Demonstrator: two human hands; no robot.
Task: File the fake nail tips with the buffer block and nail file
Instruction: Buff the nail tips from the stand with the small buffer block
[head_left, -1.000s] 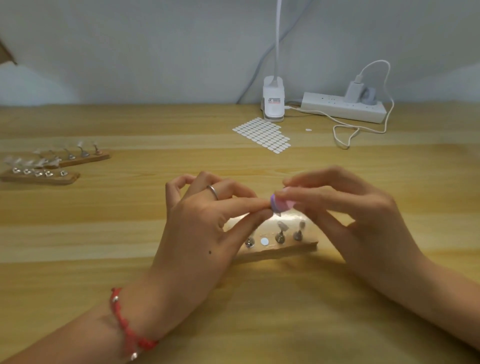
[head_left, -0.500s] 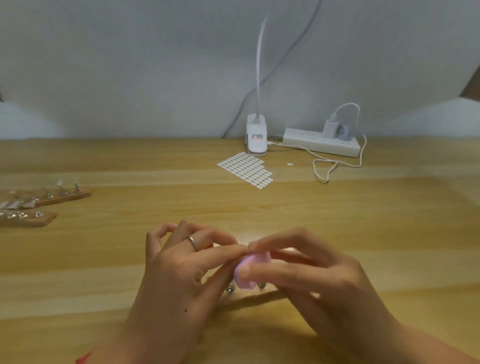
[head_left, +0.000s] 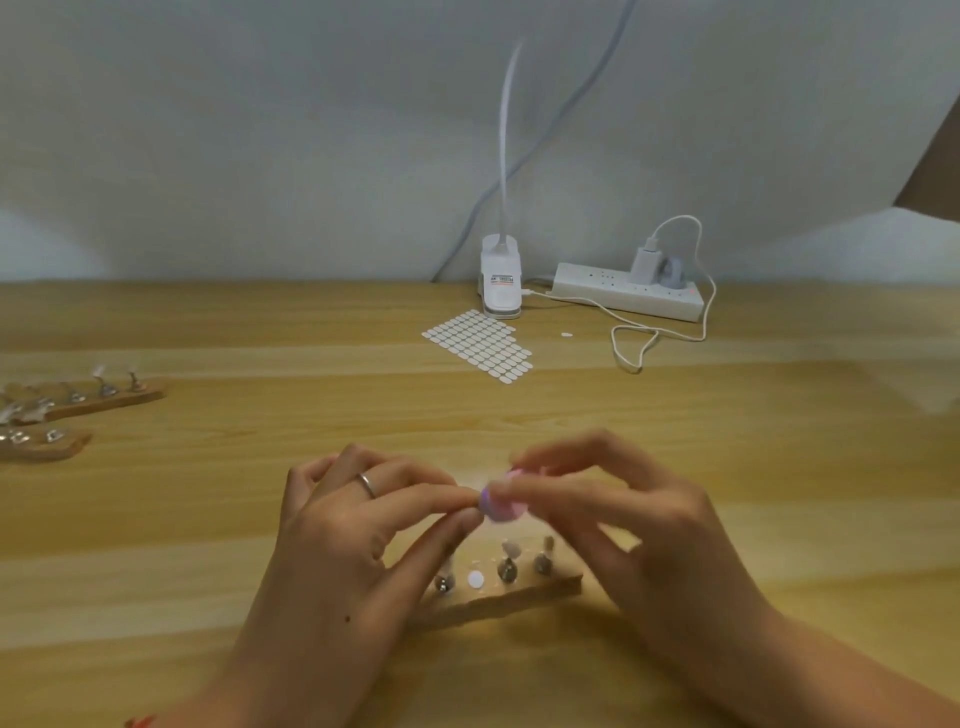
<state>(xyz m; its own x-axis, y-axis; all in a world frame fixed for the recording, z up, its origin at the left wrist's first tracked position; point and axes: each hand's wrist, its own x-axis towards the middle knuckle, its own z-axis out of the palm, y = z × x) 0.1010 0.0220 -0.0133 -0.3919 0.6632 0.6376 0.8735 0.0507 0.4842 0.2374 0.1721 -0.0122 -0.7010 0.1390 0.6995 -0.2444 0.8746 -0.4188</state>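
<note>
My right hand (head_left: 644, 525) pinches a small pink-purple buffer block (head_left: 501, 503) between thumb and fingers. My left hand (head_left: 363, 525), with a ring on one finger, pinches something tiny right against the block's left edge; the pinched thing is too small to make out. Just below both hands lies a wooden holder (head_left: 511, 597) with several metal clips, some carrying clear nail tips (head_left: 511, 548), and one white dot (head_left: 475, 579). No nail file shows.
Two more wooden holders (head_left: 98, 397) with clipped nail tips lie at the far left. A sheet of white adhesive tabs (head_left: 480, 343), a clip lamp base (head_left: 500, 280) and a power strip (head_left: 626, 293) with a looped cable sit at the back by the wall.
The view tilted up and then down slightly. Both hands stay together over the holder; the block has shifted a little in my right fingers.
</note>
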